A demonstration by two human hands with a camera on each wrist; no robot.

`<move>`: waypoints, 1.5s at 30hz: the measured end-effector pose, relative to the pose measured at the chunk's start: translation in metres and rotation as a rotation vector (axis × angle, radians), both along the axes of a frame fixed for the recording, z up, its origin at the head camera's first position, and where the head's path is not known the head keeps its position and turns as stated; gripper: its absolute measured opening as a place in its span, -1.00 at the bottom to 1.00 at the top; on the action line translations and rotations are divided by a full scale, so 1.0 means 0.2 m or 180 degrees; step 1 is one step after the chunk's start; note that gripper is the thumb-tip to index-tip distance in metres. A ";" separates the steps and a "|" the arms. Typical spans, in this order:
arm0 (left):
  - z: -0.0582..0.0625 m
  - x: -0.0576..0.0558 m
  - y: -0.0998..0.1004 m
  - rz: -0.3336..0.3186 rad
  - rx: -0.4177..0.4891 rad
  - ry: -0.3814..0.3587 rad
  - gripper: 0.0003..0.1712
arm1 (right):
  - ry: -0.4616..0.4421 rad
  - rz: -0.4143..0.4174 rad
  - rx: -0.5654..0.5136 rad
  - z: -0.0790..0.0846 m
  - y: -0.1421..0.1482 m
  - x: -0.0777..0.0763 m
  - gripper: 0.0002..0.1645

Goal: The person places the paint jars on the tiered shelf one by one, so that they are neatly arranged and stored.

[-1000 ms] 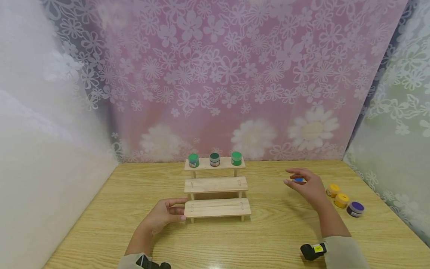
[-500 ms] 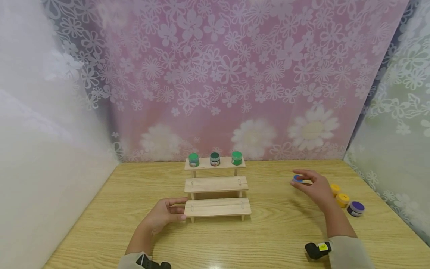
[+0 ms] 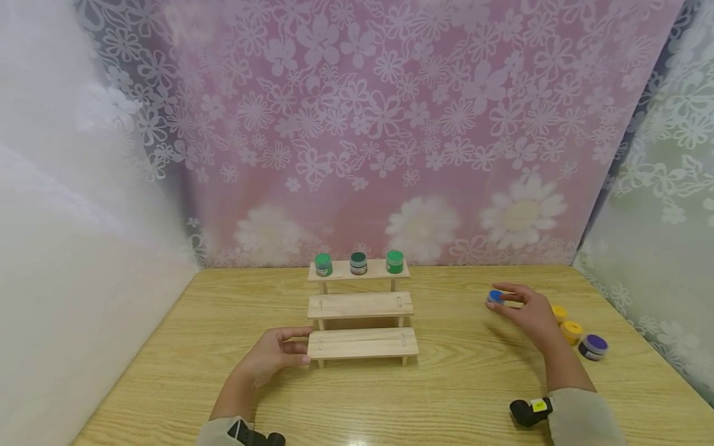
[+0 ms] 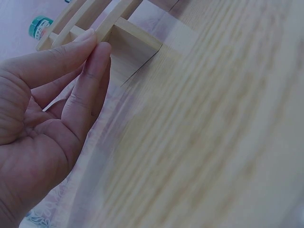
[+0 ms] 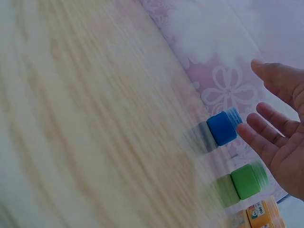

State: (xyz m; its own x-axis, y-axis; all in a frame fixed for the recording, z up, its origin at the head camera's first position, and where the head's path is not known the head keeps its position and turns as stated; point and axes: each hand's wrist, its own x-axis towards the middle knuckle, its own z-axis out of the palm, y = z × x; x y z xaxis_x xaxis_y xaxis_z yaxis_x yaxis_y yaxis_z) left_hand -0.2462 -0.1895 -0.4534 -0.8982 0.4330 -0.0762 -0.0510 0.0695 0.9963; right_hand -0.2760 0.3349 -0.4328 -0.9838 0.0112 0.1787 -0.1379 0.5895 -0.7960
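Observation:
My left hand (image 3: 272,358) holds the left end of the lowest step of a three-tier wooden display stand (image 3: 362,344), thumb at the front corner. In the left wrist view, thumb and fingertips (image 4: 102,50) meet at the board's end. On the right, my right hand (image 3: 530,316) reaches around a small blue paint jar (image 3: 494,296) standing on the table. Seen from the right wrist, its fingers (image 5: 268,121) are spread and extended close to the blue jar's clear end. A green jar (image 5: 247,181) stands beside it, hidden behind the hand in the head view.
Three green-toned paint jars (image 3: 359,263) line the stand's top tier. Two yellow jars (image 3: 571,332) and a purple jar (image 3: 594,347) stand right of my right hand on the wooden table (image 3: 457,396). A floral curtain (image 3: 379,124) hangs behind.
My right hand has shifted right and slightly down, so the blue jar now shows between its thumb and fingers. My left hand stays at the stand.

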 end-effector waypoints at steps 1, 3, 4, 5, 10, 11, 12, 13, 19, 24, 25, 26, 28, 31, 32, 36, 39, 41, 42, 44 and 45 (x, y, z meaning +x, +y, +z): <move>0.00 0.00 0.00 -0.0009 0.0007 0.0005 -0.23 | -0.0041 0.0003 -0.0011 0.00 0.00 0.00 -0.23; 0.00 0.00 0.00 -0.0017 0.0012 0.0001 -0.23 | -0.0107 0.0021 -0.0034 0.00 0.00 0.00 -0.19; 0.00 0.00 0.00 -0.0021 0.0016 -0.0001 -0.22 | -0.0123 0.0031 -0.0031 0.00 0.01 0.00 -0.18; 0.00 0.00 0.00 -0.0025 0.0020 -0.0004 -0.22 | -0.0136 0.0043 -0.0029 0.00 0.01 -0.01 -0.16; 0.00 0.00 0.00 -0.0014 0.0035 -0.0025 -0.23 | -0.0166 0.0088 0.0022 -0.01 0.01 -0.02 -0.12; 0.00 0.00 0.00 -0.0006 0.0031 -0.0032 -0.24 | -0.0178 0.0091 0.0041 -0.01 0.01 -0.02 -0.12; 0.00 0.00 0.00 0.0002 0.0029 -0.0039 -0.24 | -0.0195 0.0098 0.0054 -0.01 0.02 -0.03 -0.12; 0.00 0.00 0.00 0.0007 0.0024 -0.0042 -0.25 | -0.0216 0.0107 0.0065 -0.01 0.02 -0.03 -0.12; 0.00 0.00 0.00 0.0011 0.0021 -0.0049 -0.24 | -0.0320 0.0161 0.0198 -0.01 0.02 -0.05 -0.11; 0.00 0.00 0.00 0.0021 0.0016 -0.0039 -0.25 | -0.0311 0.0217 0.0342 -0.01 0.02 -0.08 -0.15; 0.00 0.00 0.00 0.0023 0.0017 -0.0033 -0.25 | -0.0308 0.0221 0.0363 -0.01 0.02 -0.08 -0.15; 0.00 0.00 0.00 0.0021 0.0022 -0.0029 -0.25 | -0.0300 0.0222 0.0392 -0.02 0.02 -0.09 -0.17; 0.00 0.00 0.01 0.0019 0.0036 -0.0027 -0.25 | -0.0289 0.0227 0.0441 -0.02 0.02 -0.10 -0.21; 0.00 0.00 0.01 0.0018 0.0053 -0.0021 -0.24 | -0.0293 0.0218 0.0495 -0.04 0.02 -0.11 -0.27; 0.00 0.00 0.01 0.0018 0.0055 -0.0023 -0.24 | -0.0287 0.0216 0.0513 -0.04 0.02 -0.11 -0.30; 0.00 0.01 0.00 0.0027 0.0051 -0.0015 -0.25 | -0.0228 0.0203 0.0550 -0.06 0.01 -0.12 -0.38; 0.00 0.01 0.00 0.0016 0.0057 -0.0022 -0.25 | -0.0192 0.0188 0.0561 -0.05 0.00 -0.11 -0.41; 0.00 0.00 0.00 0.0016 0.0045 -0.0028 -0.26 | -0.0212 0.0163 0.0544 -0.05 -0.01 -0.11 -0.42; 0.00 0.00 0.00 0.0015 0.0025 -0.0020 -0.26 | -0.0219 0.0147 0.0533 -0.05 -0.01 -0.11 -0.41; 0.00 0.00 0.00 0.0013 -0.0010 0.0004 -0.26 | -0.0213 0.0136 0.0526 -0.04 -0.01 -0.11 -0.39; 0.00 0.00 0.00 0.0013 -0.0022 0.0011 -0.26 | -0.0199 0.0120 0.0523 -0.05 -0.01 -0.11 -0.39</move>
State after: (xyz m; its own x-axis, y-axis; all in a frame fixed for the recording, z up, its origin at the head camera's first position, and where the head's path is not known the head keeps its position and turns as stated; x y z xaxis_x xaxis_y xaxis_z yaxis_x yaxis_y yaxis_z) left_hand -0.2456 -0.1896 -0.4527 -0.9002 0.4288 -0.0760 -0.0478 0.0762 0.9959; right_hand -0.2972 0.3319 -0.4420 -0.9923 -0.0503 0.1134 -0.1156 0.7075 -0.6972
